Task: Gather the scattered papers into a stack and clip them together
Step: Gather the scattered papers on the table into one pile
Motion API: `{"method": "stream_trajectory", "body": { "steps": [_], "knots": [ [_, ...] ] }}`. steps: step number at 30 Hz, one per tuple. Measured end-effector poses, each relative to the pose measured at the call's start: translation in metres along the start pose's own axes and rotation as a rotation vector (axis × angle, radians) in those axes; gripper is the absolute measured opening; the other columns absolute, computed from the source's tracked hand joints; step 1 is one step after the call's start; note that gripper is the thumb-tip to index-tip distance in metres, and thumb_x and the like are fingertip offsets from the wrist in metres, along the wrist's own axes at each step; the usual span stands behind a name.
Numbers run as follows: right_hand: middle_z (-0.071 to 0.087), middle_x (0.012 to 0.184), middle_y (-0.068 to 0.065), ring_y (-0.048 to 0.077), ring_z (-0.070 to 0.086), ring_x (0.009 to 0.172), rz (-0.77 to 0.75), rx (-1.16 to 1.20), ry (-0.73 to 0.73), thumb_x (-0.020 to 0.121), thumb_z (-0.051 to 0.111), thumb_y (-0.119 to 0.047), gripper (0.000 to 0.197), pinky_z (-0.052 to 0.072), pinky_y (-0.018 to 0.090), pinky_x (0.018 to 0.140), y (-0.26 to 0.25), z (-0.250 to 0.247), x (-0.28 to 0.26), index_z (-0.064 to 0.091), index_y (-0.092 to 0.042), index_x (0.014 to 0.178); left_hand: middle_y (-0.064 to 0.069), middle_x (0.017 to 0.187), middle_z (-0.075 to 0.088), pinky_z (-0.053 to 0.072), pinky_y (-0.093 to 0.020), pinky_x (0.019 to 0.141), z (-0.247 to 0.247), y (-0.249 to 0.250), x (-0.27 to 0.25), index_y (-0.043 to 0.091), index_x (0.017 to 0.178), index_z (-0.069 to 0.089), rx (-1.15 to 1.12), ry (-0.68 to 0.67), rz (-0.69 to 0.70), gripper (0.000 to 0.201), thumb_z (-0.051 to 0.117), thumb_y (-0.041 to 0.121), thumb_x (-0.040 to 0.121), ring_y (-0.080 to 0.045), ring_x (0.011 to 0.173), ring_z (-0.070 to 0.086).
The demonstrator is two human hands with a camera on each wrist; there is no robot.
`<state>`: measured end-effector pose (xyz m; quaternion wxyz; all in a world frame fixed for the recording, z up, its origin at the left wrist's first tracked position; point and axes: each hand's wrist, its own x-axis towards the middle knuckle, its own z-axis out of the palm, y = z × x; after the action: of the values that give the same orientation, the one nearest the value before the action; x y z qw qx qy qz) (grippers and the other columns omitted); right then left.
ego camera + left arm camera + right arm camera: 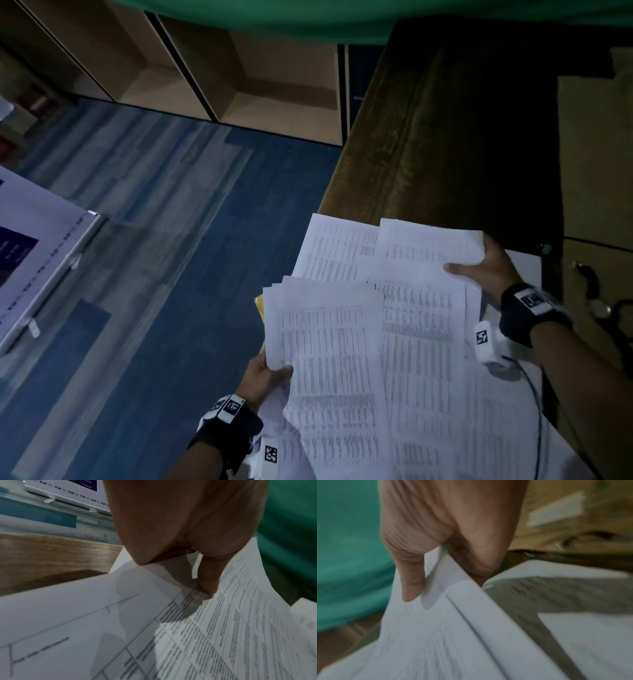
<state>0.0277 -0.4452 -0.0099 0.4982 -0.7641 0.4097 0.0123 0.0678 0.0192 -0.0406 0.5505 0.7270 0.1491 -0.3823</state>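
Several white printed papers (394, 325) with dense tables lie fanned over the near left corner of a dark wooden table (445, 137). My left hand (267, 375) grips the left edge of the front sheets, thumb on top; the left wrist view shows that thumb (208, 580) pressing the printed sheets (223, 628). At the far right corner of the top sheets my right hand (483, 265) pinches them, and the right wrist view shows its thumb (411, 582) on the paper (436, 635) with fingers beneath. No clip shows clearly.
A yellow item (259, 306) peeks from under the sheets at the left. Dark scissors-like objects (603, 308) lie at the table's right. Brown cardboard (596, 154) covers the far right. Blue carpet floor (154, 240), empty shelves (239, 85) and a white box (37, 246) lie left.
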Motion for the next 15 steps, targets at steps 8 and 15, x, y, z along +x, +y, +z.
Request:
{"method": "stream_trajectory", "body": {
  "steps": [8, 15],
  "knots": [
    [0.067, 0.120, 0.001, 0.021, 0.062, 0.108, 0.082, 0.136, -0.040, 0.082, 0.073, -0.034, 0.037, 0.046, 0.032, 0.094, 0.031, 0.026, -0.110, 0.064, -0.023, 0.116, -0.016, 0.103, 0.076, 0.058, -0.047, 0.082, 0.001, -0.001, -0.003, 0.004, 0.109, 0.068, 0.012, 0.022, 0.036, 0.021, 0.066, 0.002, 0.088, -0.035, 0.097, 0.072],
    [0.064, 0.124, 0.011, 0.024, 0.058, 0.114, -0.021, 0.042, 0.033, 0.088, 0.067, -0.014, 0.039, 0.039, 0.026, 0.092, 0.020, 0.032, -0.152, 0.059, -0.006, 0.125, -0.018, 0.093, 0.069, 0.058, -0.035, 0.066, 0.010, 0.005, -0.007, -0.005, 0.109, 0.061, 0.100, 0.012, 0.105, 0.019, 0.056, 0.008, 0.096, -0.031, 0.081, 0.067]
  ]
}}
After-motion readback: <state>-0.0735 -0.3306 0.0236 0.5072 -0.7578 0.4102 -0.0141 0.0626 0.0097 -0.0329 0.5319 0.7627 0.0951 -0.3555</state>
